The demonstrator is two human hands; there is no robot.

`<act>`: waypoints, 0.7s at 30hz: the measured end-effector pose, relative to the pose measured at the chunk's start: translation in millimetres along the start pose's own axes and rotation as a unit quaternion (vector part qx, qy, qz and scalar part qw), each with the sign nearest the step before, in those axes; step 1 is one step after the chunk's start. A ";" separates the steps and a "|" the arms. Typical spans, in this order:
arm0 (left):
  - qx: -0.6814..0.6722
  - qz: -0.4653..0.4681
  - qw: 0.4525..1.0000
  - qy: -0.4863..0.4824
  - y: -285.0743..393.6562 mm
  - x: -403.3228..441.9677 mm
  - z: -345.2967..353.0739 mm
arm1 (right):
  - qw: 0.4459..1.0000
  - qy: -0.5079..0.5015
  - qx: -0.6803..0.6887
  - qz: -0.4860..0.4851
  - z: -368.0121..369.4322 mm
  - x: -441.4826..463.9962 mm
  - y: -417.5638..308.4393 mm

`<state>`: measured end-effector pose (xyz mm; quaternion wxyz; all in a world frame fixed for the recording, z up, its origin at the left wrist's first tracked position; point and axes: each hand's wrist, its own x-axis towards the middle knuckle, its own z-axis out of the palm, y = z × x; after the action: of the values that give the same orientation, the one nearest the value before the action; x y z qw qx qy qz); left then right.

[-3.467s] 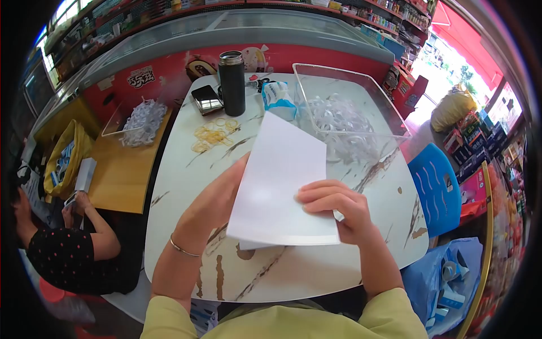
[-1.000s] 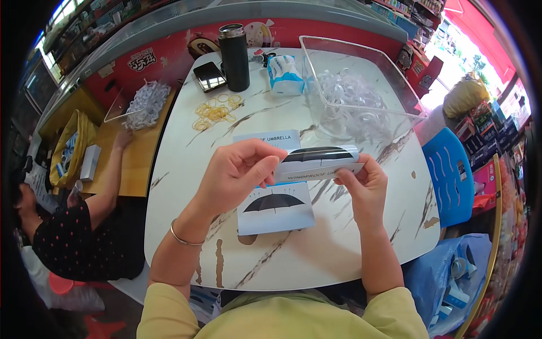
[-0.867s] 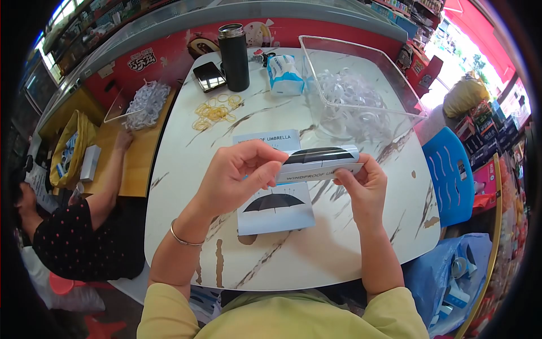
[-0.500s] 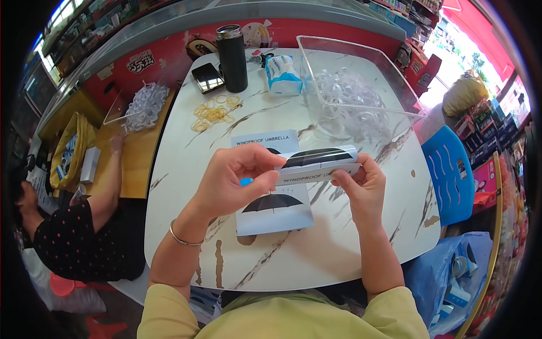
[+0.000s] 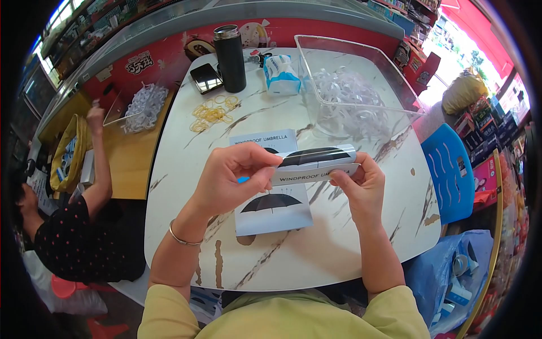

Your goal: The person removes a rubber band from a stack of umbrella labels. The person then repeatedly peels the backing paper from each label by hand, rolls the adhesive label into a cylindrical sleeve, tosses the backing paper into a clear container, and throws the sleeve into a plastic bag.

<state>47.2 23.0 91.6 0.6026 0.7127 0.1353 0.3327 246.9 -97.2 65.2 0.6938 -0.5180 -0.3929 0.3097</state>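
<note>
Between my hands is a curled sheet [image 5: 316,164] printed with a black umbrella and "WINDPROOF UMBRELLA". My left hand [image 5: 240,176] pinches its left end between thumb and forefinger. At the right end, my right hand [image 5: 360,179] grips it, thumb in front. Beneath them, printed umbrella sheets [image 5: 274,217] lie on the marble-patterned table [image 5: 333,254], partly hidden by my left hand and the curled sheet. Yellow rubber bands [image 5: 214,113] lie farther back to the left.
A clear bin [image 5: 367,131] of translucent strips stands back right. Behind are a black flask [image 5: 230,62], a phone [image 5: 206,78] and a blue-white packet [image 5: 282,76]. Left, a co-worker [image 5: 84,243] sits by a wooden table [image 5: 127,169]; right is a blue chair [image 5: 446,175].
Earlier a broad white sheet was spread in my hands; now a curled printed one is held there. Over the last second my hands barely moved, while the co-worker's arm rose toward the back.
</note>
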 end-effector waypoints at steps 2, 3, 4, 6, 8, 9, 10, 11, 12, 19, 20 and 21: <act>0.001 0.000 1.000 0.001 -0.6 -0.2 -0.2 | 1.000 -0.003 -0.001 -0.002 -0.2 0.0 0.0; 0.001 0.004 1.000 0.011 -0.6 0.2 0.8 | 1.000 -0.004 -0.002 -0.003 -0.3 0.0 0.0; 0.001 0.007 1.000 0.021 -0.7 0.9 2.4 | 1.000 -0.003 -0.003 0.000 -0.3 -0.1 -0.2; 0.004 0.013 0.999 0.031 -1.2 1.5 2.8 | 1.000 -0.002 -0.006 0.005 0.0 -0.4 -0.7; 0.010 0.018 0.999 0.029 -2.7 1.7 1.2 | 1.000 -0.007 -0.009 0.005 -0.9 -0.5 -0.7; 0.014 0.019 0.999 0.031 -2.5 1.7 0.6 | 1.000 -0.009 -0.011 0.005 -1.1 -0.5 -0.8; 0.017 0.021 0.999 0.032 -2.4 1.7 0.0 | 1.000 -0.007 -0.008 0.005 -0.6 -0.5 -1.0; 0.020 0.022 0.999 0.033 -2.4 1.7 -0.3 | 1.000 -0.004 -0.004 0.005 0.6 -0.4 -1.4; 0.029 0.024 0.999 0.037 -2.1 1.9 -0.3 | 1.000 -0.002 -0.001 0.005 1.2 -0.4 -1.6; 0.066 0.035 0.997 0.030 -2.1 2.5 -3.4 | 1.000 0.000 -0.029 0.003 -0.5 -0.7 0.7; 0.069 0.038 0.996 0.029 -2.4 2.7 -3.5 | 0.999 0.000 -0.032 0.004 -0.6 -0.6 0.7; 0.069 0.037 0.996 0.028 -2.3 2.8 -3.5 | 0.999 0.000 -0.035 0.005 -0.7 -0.4 0.6</act>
<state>47.6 27.9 90.5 0.5347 0.7479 0.1479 0.3645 247.3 -97.7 64.5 0.6738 -0.5442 -0.4006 0.2990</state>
